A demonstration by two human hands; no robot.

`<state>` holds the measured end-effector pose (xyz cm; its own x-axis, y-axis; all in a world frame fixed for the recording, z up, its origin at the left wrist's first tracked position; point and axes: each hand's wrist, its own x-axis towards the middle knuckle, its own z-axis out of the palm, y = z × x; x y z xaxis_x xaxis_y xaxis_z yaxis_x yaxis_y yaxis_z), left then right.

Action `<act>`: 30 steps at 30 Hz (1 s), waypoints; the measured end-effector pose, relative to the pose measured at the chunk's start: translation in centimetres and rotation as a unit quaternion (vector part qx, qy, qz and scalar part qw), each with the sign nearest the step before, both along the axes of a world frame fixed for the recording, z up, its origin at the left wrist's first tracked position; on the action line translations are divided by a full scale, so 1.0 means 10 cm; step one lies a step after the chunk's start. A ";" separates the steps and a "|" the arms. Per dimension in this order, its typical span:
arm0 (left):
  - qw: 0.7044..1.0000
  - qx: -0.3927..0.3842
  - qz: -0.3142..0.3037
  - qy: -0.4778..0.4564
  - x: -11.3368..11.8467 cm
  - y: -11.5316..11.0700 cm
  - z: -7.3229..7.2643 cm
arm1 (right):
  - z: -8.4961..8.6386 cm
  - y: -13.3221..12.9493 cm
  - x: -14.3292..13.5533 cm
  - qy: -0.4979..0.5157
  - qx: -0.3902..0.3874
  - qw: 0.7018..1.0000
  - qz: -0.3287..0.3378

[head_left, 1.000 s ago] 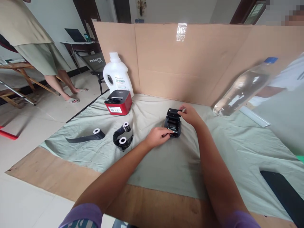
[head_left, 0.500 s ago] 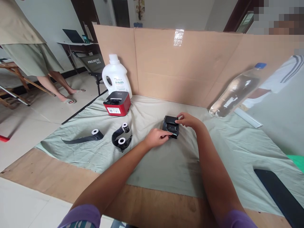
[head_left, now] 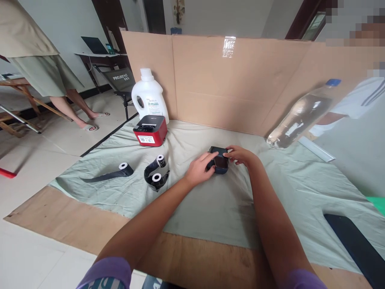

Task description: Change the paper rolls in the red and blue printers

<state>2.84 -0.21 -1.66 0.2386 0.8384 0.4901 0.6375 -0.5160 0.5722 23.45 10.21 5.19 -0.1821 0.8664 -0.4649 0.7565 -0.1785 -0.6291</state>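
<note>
A small black device, apparently a portable printer, sits on the pale green cloth. My left hand touches its left side and top, fingers bent around that edge. On its right side, my right hand pinches the upper corner between thumb and fingers. To the left lie a black paper roll with a long loose tail and two more rolls joined by a curled black strip. Behind them stands a red and black box-shaped printer.
A white detergent bottle stands behind the red printer, before a cardboard screen. A clear bottle with blue cap leans at the right. A dark phone-like slab lies front right. One person stands at left, another at right.
My left hand has moved from the device's front edge up onto its left side and top. The device's front, open before with black material showing, now looks closed. My right hand stays at the upper right corner.
</note>
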 end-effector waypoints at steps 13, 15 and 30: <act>0.992 -0.114 0.049 -0.017 0.01 0.03 0.09 | 0.02 -0.03 -0.01 0.016 -0.001 1.000 -0.005; 0.991 -0.120 0.055 0.000 0.01 0.03 0.13 | 0.02 -0.03 0.00 0.030 -0.004 1.000 -0.010; 0.985 -0.110 -0.078 -0.108 -0.11 0.08 -0.06 | -0.03 -0.13 0.14 0.044 -0.017 0.999 -0.013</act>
